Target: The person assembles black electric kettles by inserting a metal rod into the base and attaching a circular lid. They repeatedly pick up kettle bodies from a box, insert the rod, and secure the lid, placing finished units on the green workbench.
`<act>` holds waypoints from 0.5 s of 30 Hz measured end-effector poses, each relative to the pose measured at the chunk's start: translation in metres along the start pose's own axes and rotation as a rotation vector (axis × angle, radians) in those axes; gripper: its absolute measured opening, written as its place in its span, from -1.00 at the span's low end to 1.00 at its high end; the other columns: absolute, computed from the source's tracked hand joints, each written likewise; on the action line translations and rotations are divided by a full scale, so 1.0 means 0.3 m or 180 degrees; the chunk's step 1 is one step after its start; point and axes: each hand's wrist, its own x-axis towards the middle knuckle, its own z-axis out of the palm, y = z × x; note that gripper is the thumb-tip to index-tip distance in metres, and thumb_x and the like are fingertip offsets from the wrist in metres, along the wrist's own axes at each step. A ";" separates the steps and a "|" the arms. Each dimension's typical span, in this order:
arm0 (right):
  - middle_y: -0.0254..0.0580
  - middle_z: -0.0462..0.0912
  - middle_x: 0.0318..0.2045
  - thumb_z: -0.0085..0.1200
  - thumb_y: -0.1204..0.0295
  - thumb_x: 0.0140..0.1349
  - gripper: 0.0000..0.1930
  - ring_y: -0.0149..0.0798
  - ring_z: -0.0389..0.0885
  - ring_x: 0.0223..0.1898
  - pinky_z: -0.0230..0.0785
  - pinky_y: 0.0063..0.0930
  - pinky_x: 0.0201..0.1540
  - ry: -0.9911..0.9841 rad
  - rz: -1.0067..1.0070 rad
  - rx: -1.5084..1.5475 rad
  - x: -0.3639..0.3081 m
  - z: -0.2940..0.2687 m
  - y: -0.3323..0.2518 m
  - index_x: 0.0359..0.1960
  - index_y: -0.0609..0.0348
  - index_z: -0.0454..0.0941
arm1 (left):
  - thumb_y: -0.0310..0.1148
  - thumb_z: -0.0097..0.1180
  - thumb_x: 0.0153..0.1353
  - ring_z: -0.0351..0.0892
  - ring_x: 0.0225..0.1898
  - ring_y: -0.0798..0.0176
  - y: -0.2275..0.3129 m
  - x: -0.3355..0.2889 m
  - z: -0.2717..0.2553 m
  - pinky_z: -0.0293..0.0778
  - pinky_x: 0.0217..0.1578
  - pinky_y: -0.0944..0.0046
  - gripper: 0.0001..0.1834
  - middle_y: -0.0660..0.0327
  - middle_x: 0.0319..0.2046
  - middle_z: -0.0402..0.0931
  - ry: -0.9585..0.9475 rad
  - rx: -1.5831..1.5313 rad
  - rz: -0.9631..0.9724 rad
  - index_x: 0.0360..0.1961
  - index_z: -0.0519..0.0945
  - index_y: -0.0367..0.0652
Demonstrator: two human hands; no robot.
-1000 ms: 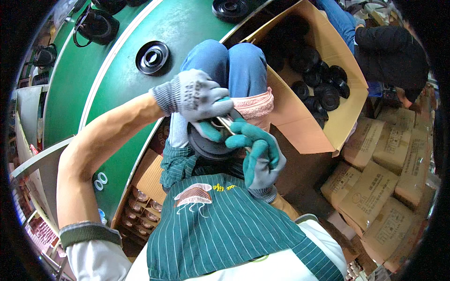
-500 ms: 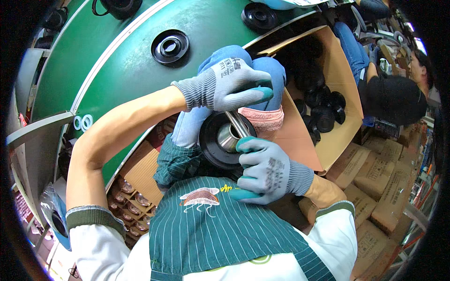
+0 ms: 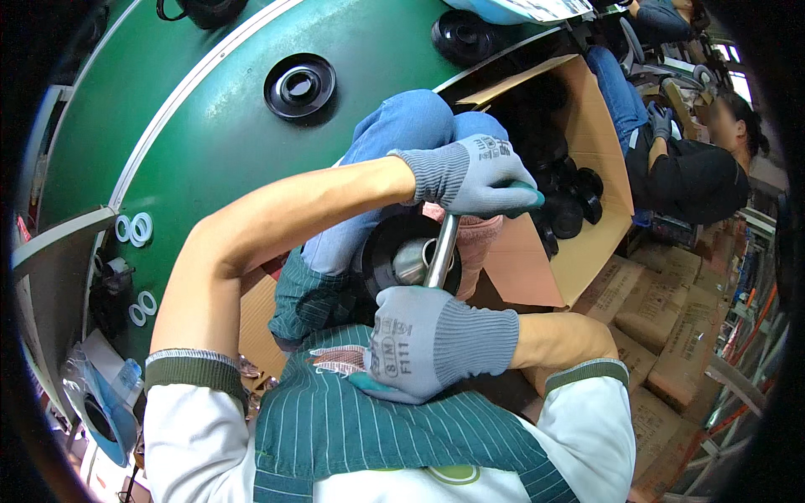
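Observation:
A black round part (image 3: pixel 376 248) with a shiny steel cup (image 3: pixel 408 261) at its middle rests in my lap, partly hidden by my hands. Across its right side slants a smooth steel rod (image 3: pixel 443 250). In its grey glove, my left hand (image 3: pixel 495 178) is closed around the far end of this rod, fingers curled over it. My right hand (image 3: pixel 419 339), also gloved, wraps the rod's near end, close to my striped green apron (image 3: pixel 369 432). Whether the rod's tip touches the cup is hidden.
Ahead, a green table (image 3: pixel 210 126) carries a black disc-shaped part (image 3: pixel 299 86) and several white rings (image 3: pixel 134 228). An open cardboard box (image 3: pixel 599 260) with black parts stands at my right. Beyond it sits another person (image 3: pixel 692 180). Brown cartons (image 3: pixel 662 331) are stacked at the right.
The rod has swung round: its far end moved right with my left hand, while my right hand shifted left and nearer to me. Both hands still grip it.

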 end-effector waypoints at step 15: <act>0.33 0.12 0.45 0.55 -0.14 -0.14 0.23 0.31 0.11 0.49 0.07 0.14 0.48 0.3562 0.2571 0.0238 -0.172 0.408 0.043 0.53 0.06 0.10 | 0.34 -0.51 0.50 0.24 -0.75 0.50 -0.033 -0.795 -0.126 0.14 -0.76 0.43 -0.14 0.28 -0.48 0.59 0.3400 -0.1649 -0.2351 0.12 0.63 -0.17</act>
